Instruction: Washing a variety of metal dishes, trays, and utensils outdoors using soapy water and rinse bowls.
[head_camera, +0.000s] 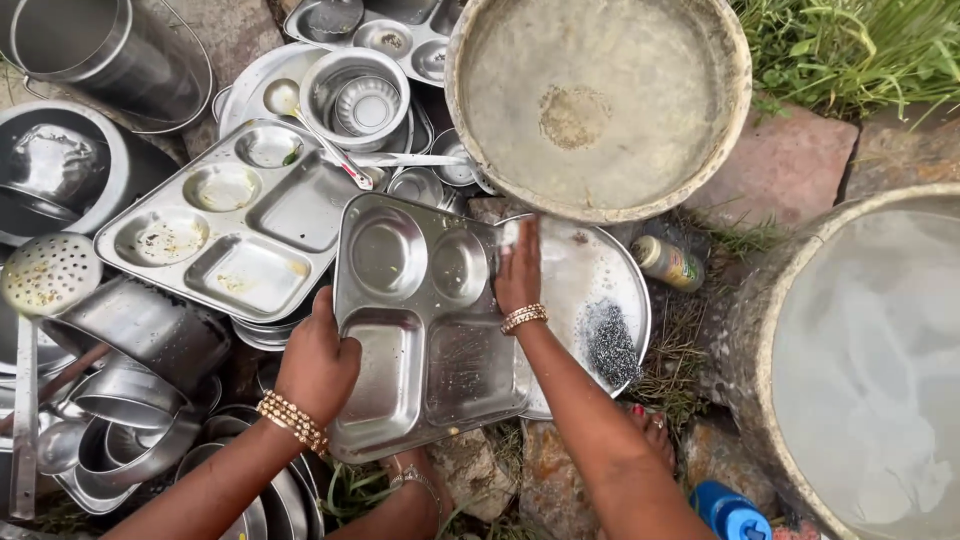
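Nearest the camera, two forearms with beaded gold bangles reach in from the bottom edge. The left hand (318, 362) grips the left rim of a shiny steel compartment tray with two round wells and two square wells (425, 325), fingers curled over the edge and hidden beneath it. The right hand (519, 272) lies on the tray's upper right corner, fingers pressed together and flat, with a trace of white lather at the fingertips. The tray is tilted above a round flat steel plate (590, 275), which holds a dark grey wad of steel wool (611, 343).

Beyond the tray, a large round worn metal basin (598, 100) holds shallow cloudy water with a gritty patch in the middle. At the right, a big stone-rimmed tub (790, 300) is filled with pale soapy water. A small bottle with a green and yellow label (668, 262) lies between the basin and the tub.

To the left, a second steel compartment tray soiled with food scraps (235, 225) rests on stacked plates. Above it a steel bowl (355, 98) nests a smaller fluted cup, with a spoon (320, 135) leaning beside it. A perforated steel skimmer (48, 273), pots and bowls crowd the far left. A blue bottle cap (730, 515) shows at the bottom.
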